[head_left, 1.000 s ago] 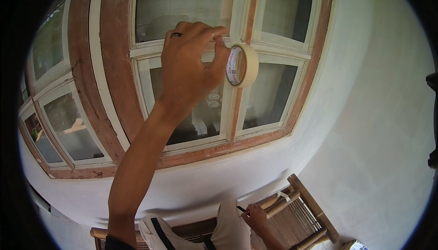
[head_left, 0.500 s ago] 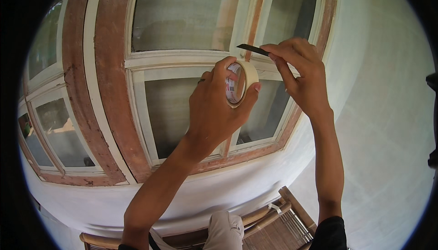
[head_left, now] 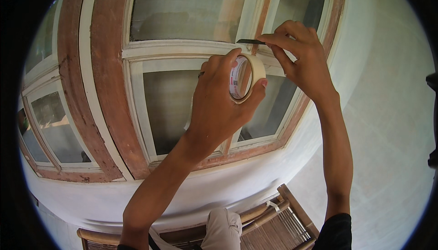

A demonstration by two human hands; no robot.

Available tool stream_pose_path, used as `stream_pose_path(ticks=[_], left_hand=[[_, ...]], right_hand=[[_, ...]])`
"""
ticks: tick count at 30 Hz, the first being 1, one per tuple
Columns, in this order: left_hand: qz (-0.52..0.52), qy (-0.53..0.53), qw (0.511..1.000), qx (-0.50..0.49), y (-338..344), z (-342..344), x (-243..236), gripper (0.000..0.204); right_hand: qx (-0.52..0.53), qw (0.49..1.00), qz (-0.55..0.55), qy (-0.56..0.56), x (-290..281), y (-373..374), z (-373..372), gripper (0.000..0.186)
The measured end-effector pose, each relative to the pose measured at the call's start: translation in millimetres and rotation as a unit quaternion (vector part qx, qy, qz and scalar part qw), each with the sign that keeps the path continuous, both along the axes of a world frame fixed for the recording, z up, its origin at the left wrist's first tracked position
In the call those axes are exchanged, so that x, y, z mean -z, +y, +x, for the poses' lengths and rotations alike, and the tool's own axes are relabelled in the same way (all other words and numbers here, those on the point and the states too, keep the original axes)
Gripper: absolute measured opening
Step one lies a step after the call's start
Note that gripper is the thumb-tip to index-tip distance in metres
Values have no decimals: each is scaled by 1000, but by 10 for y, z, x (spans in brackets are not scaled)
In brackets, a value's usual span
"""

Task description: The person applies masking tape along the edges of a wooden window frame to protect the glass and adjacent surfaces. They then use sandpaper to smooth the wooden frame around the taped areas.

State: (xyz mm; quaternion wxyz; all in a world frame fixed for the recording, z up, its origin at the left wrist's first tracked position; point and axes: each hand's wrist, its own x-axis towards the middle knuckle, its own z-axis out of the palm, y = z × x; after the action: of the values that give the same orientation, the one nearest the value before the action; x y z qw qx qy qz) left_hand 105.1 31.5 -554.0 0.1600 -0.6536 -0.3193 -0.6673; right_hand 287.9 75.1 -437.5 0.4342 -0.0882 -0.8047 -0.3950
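My left hand (head_left: 216, 97) curls around the masking tape roll (head_left: 258, 70), near side of the wooden window frame (head_left: 109, 67). My right hand (head_left: 303, 61), down by my knee (head_left: 224, 227) a second ago, is now raised, fingertips pinching a thin black blade (head_left: 248, 41) just off the roll's far edge. Rightward, white wall (head_left: 388, 113) spreads wide past my arm.

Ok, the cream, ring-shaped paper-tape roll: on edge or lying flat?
On edge. The tape roll is gripped in the bare left hand, its open core facing sideways and showing as a tall oval.
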Motion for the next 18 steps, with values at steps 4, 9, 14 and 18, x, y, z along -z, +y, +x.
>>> stream_pose_path(ticks=[4, 9, 14, 18], left_hand=[[-5, 34, 999, -41, -7, -24, -37, 67], [-32, 40, 997, -49, -36, -51, -91, 73], [-31, 49, 998, -34, -59, -71, -116, 71], [-53, 61, 996, -44, -76, -86, -127, 69]], right_hand=[[-3, 1000, -9, 0, 0, 8, 4, 20], [-7, 1000, -8, -5, 8, 7, -11, 19], [-6, 1000, -7, -8, 9, 7, -17, 18], [-3, 1000, -5, -12, 22, 10, -10, 16]])
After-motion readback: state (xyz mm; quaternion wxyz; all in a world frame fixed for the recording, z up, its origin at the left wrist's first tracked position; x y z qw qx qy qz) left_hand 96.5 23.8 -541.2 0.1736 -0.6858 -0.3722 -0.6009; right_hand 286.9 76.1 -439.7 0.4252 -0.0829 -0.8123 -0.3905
